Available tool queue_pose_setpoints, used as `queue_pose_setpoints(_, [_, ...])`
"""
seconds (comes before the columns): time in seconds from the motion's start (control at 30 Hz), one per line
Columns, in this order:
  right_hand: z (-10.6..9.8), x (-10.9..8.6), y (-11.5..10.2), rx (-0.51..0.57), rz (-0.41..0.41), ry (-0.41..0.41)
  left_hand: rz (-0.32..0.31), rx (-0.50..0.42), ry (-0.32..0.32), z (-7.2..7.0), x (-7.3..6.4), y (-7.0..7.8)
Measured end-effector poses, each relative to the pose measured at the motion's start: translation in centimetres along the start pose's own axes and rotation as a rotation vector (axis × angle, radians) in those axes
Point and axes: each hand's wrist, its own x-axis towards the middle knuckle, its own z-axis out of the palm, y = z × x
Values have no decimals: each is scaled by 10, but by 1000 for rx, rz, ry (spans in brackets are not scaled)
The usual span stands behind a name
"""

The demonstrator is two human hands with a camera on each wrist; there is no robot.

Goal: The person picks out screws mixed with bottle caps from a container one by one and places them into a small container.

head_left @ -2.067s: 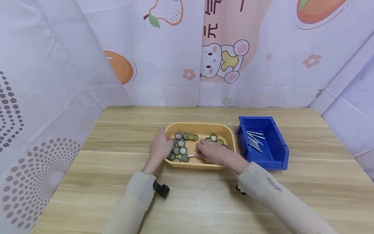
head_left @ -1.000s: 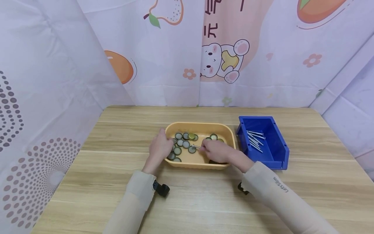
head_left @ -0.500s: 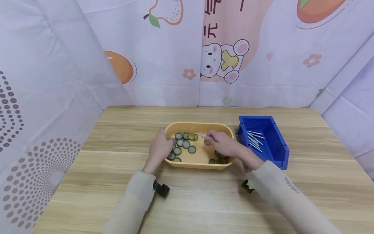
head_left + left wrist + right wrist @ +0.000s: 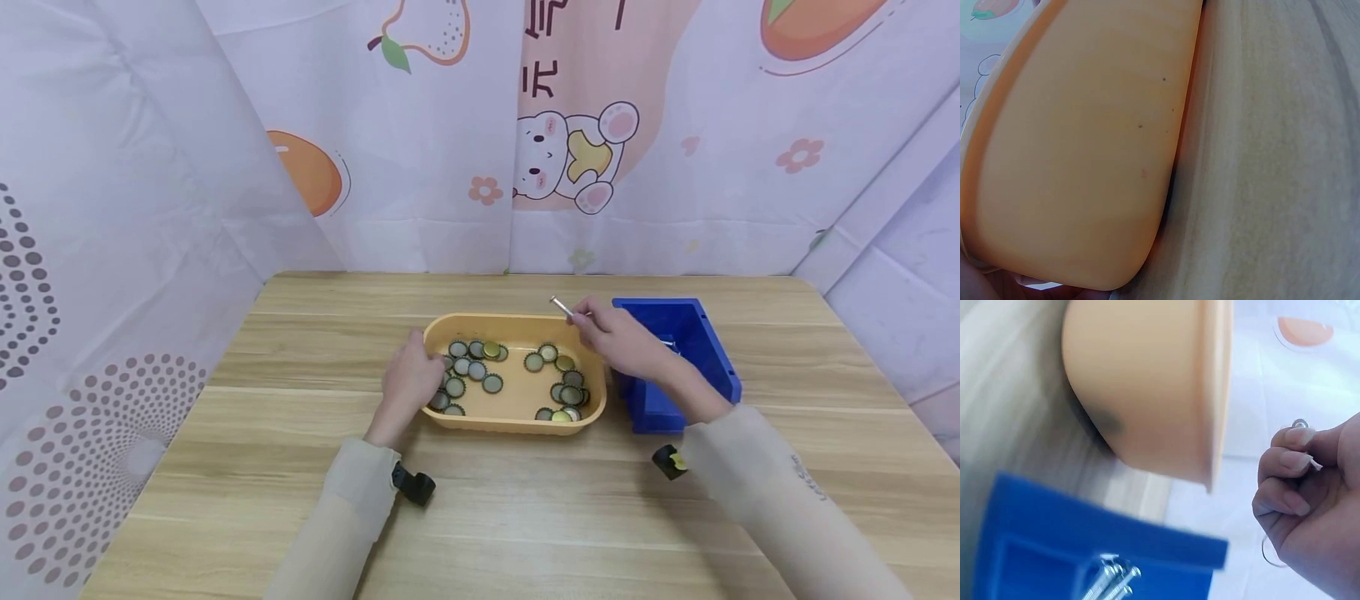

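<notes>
A pale orange plastic bin [image 4: 517, 398] holds crown bottle caps in two groups, one at its left [image 4: 477, 371] and one at its right [image 4: 572, 394]. My left hand [image 4: 409, 379] grips the bin's left rim. Raised above the bin's right end, my right hand [image 4: 621, 339] pinches a silver screw [image 4: 561, 307] that points up and to the left. Curled fingers [image 4: 1297, 461] hide most of the screw in the right wrist view. Under the right forearm stands a blue bin [image 4: 716, 367], where several silver screws [image 4: 1110, 581] lie.
The wooden table [image 4: 517, 517] carries both bins side by side, the orange one at the left of the blue. A printed curtain [image 4: 420, 242] hangs along the table's back edge.
My right hand has lifted the screw out from among the bottle caps and moved up and right, toward the blue bin. One cap shifted inward earlier. My left hand stays put.
</notes>
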Motion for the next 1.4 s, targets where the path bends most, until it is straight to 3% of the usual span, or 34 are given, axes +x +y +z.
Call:
queue_pose_setpoints(0.33, [-29, -12, 4, -39, 19, 55, -7, -1, -3, -1, -1, 0])
queue_pose_setpoints(0.53, [-46, -20, 14, -141, 42, 79, -6, -3, -6, 0, 0, 1])
queue_pose_setpoints(1.07, [-66, -29, 45, -212, 114, 13, -2, 12, -10, 0, 1, -1])
queue_pose_setpoints(1.4, [-67, -36, 59, -475, 179, -31, -1, 7, -11, 1, 1, -1])
